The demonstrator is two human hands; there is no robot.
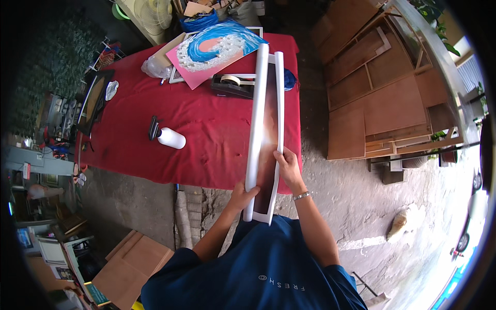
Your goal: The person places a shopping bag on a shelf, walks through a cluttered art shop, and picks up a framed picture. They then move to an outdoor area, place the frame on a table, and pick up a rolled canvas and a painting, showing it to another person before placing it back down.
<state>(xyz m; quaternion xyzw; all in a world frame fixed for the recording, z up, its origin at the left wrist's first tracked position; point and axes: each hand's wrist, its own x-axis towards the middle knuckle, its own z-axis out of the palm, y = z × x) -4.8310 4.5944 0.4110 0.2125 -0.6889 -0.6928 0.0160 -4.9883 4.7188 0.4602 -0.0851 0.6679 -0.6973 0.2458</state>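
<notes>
A long, partly rolled canvas print (269,116) with white borders and a brown and orange face is in both hands, stretching from my body out over the table. My left hand (244,196) grips the thick white roll along its left side, close to the near end. Further up, my right hand (288,166) holds the curled right border, thumb on top. The rolled-in part of the picture is hidden. Left of the print, a white spray bottle (171,138) with a black head lies on its side. A black tape dispenser (227,89) sits by the print's far part.
Red cloth covers the table (206,150). A blue wave painting (217,49) lies at its far end, over a white frame. A dark frame (95,101) rests at the left edge. Wooden panels (382,98) lean at right; brown boards (132,263) stand lower left.
</notes>
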